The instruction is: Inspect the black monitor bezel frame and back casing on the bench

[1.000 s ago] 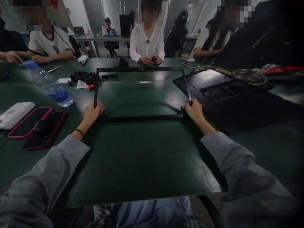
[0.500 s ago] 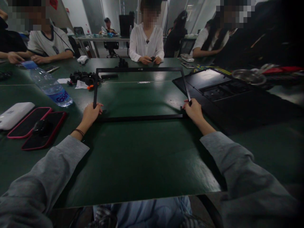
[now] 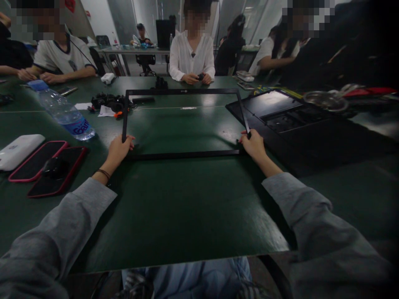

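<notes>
"What've you got rn?"

"Blk screen bezel [image 3: 156, 92], LG-type logo on its top bar. L hand [image 3: 117, 151] pinches one side strip, R hand [image 3: 254, 145] the other, both near the bottom corners. Each grip's narrow, closed on the thin strip; my arms are wide apart."

"Where's it sit?"

"Btwn my hands, top bar beyond the grip, btm bar on my side. Can't tell if it touches the table [image 3: 174, 207] or hangs just over it. Held both sides, so it looks steady, but thin strips like these could flex imo."

"Surface?"

"Dk green, shiny, w/ a pale seam beyond my grip. Just right of R hand: big blk plastic housing [image 3: 311, 143], metal bowl [image 3: 327, 101] past it. Left of L hand: 2 red-edged phones [image 3: 39, 160], small blk gadget [image 3: 54, 167] on the nearer one, white device [image 3: 21, 151] beside. Clear plastic bottle [image 3: 70, 116] past those, then dk gear [image 3: 107, 101] w/ paper scraps."

"Room?"

"Person in white shirt [image 3: 193, 58] opp. me, small dk item in hand; others seated either side. Back table [image 3: 137, 50] w/ dk monitor [image 3: 166, 33], glass panels behind. Dim light."
</notes>
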The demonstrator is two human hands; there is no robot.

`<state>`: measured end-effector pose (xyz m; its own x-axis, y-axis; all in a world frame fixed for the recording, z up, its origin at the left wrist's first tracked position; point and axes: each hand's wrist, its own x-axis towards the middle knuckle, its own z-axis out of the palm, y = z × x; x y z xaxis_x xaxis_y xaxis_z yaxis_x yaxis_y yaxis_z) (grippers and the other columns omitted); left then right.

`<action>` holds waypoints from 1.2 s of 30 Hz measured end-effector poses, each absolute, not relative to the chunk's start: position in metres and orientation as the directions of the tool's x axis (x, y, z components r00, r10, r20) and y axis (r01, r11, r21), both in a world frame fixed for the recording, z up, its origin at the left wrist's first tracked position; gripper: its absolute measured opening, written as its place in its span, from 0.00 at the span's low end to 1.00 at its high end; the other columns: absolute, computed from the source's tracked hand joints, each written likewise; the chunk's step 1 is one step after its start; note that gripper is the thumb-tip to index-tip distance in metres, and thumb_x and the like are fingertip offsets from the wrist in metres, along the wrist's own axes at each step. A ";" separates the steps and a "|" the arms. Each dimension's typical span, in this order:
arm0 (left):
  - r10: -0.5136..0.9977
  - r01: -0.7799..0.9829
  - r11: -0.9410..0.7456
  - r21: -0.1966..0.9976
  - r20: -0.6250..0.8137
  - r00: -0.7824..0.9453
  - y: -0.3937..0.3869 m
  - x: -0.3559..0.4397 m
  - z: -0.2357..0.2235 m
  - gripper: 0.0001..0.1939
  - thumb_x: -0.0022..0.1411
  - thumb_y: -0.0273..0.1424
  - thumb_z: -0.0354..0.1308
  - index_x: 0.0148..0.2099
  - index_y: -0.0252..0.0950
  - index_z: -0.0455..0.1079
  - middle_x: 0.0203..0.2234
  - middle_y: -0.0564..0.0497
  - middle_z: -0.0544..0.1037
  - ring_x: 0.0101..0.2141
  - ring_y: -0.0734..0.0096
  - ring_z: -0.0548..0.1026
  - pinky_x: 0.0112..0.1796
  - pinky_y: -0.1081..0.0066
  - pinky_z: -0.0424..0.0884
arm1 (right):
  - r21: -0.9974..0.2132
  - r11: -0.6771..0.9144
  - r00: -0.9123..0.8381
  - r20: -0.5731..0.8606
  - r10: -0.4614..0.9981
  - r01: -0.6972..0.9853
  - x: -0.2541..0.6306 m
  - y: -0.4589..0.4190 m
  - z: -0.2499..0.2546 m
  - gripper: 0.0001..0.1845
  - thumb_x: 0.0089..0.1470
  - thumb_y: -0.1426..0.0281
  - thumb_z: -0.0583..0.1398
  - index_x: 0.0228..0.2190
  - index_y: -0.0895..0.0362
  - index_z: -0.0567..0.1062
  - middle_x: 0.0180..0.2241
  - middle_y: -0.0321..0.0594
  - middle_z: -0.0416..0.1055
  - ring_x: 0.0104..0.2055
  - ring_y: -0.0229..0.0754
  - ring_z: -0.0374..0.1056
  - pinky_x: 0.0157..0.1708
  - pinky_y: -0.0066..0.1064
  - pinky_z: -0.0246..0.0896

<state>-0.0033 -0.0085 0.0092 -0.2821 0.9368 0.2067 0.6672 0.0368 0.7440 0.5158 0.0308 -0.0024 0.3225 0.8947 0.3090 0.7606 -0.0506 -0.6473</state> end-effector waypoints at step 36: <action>0.800 0.586 -0.149 0.796 0.446 -0.402 -0.027 0.015 0.028 0.20 0.71 0.49 0.44 0.51 0.39 0.63 0.25 0.55 0.73 0.19 0.75 0.67 0.24 0.71 0.64 | -0.693 0.161 0.372 0.551 0.747 0.703 0.497 0.017 0.012 0.25 0.65 0.58 0.45 0.57 0.59 0.61 0.33 0.46 0.73 0.30 0.45 0.70 0.34 0.40 0.67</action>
